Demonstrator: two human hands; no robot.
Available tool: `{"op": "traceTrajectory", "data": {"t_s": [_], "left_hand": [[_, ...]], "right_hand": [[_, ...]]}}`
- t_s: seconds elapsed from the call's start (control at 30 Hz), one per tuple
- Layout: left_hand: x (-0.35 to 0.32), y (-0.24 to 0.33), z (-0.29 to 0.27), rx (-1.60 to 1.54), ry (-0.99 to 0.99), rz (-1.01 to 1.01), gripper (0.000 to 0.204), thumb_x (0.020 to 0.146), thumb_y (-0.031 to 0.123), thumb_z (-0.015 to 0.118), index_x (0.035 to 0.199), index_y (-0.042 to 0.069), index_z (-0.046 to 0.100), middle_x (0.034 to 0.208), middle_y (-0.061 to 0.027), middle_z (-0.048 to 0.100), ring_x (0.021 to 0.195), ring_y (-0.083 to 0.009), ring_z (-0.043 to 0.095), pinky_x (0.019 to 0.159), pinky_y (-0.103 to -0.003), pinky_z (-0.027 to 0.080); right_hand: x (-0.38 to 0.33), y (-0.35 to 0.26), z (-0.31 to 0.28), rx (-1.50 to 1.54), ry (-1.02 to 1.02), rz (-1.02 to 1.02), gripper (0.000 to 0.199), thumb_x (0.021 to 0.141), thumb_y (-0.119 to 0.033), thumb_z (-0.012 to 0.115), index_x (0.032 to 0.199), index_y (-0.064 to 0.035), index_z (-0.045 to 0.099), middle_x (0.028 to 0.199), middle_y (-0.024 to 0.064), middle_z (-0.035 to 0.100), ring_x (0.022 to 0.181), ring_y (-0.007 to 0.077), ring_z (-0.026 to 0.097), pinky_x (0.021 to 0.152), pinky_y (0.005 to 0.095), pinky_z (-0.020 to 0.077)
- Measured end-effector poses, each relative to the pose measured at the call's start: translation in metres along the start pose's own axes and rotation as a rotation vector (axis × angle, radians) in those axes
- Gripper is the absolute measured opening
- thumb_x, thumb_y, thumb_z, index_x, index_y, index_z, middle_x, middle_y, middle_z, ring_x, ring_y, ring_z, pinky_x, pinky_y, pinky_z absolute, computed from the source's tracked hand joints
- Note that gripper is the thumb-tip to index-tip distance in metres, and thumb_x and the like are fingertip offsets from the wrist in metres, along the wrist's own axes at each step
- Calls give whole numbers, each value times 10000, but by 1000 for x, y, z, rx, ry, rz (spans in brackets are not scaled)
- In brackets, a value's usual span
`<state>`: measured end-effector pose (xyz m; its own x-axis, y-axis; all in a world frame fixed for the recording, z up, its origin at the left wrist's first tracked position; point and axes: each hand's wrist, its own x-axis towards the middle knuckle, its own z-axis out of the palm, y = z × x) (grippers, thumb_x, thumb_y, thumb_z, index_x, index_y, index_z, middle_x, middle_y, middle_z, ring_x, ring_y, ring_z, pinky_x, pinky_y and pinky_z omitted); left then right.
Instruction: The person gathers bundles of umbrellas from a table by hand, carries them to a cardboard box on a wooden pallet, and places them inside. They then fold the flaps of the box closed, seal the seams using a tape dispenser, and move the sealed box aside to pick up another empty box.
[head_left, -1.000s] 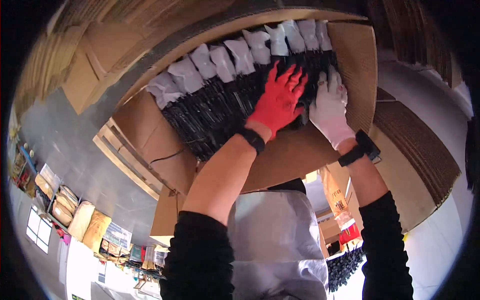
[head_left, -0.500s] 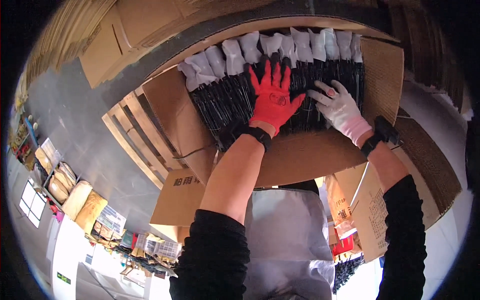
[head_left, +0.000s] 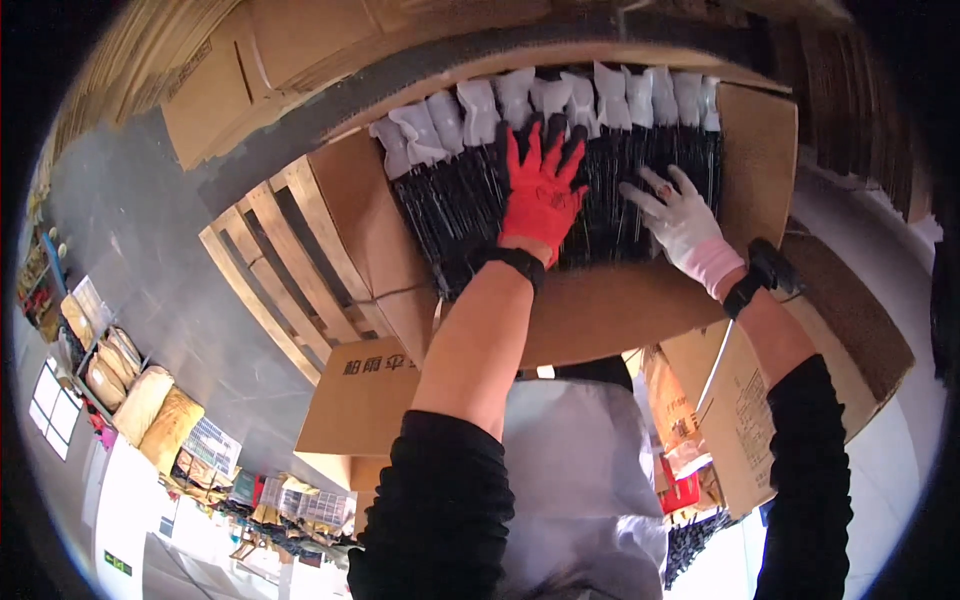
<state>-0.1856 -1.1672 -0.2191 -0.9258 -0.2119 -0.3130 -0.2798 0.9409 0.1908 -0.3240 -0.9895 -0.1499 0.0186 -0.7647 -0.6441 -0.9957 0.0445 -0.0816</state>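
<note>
A large open carton (head_left: 757, 160) holds a tight row of what look like black umbrellas (head_left: 450, 205) in clear sleeves. White wrapping (head_left: 480, 112) covers their far ends. My left hand (head_left: 542, 195), in a red glove with dark fingertips, lies palm down on the middle of the row, fingers spread toward the white ends. In a white glove, my right hand (head_left: 684, 222) rests over the right part of the row, its fingers apart and pointing left. Neither hand grips anything that I can see. The undersides of both palms are hidden.
A wooden pallet (head_left: 285, 265) shows left of the carton, and a cardboard flap (head_left: 350, 405) sticks out at near left. Another flap (head_left: 745, 425) hangs at near right. Stacked cardboard (head_left: 310, 45) stands beyond. Shelves with sacks (head_left: 165, 420) line the far left.
The left thumb has drawn in closer to the fingers. Both hands stay over the row, and the whole view has shifted slightly.
</note>
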Motion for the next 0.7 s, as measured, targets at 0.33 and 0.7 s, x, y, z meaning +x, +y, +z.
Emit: {"op": "traceTrajectory", "data": {"t_s": [0.33, 0.7], "left_hand": [[-62, -24, -30, -72, 78, -349, 782, 914, 477, 489, 1469, -43, 304, 1550, -231, 269, 1434, -427, 211, 1137, -646, 89], [-45, -23, 24, -298, 186, -932, 811, 962, 450, 472, 1464, -121, 189, 1506, -337, 256, 1401, -471, 259, 1124, -577, 224]], "right_hand": [[58, -86, -15, 252, 554, -187, 303, 828, -185, 554, 1087, -93, 681, 1403, 77, 504, 1362, 244, 406, 1137, 507, 281], [153, -54, -44, 283, 583, -106, 323, 847, -234, 596, 1121, -74, 653, 1328, 67, 553, 1270, 237, 474, 1029, 453, 378]]}}
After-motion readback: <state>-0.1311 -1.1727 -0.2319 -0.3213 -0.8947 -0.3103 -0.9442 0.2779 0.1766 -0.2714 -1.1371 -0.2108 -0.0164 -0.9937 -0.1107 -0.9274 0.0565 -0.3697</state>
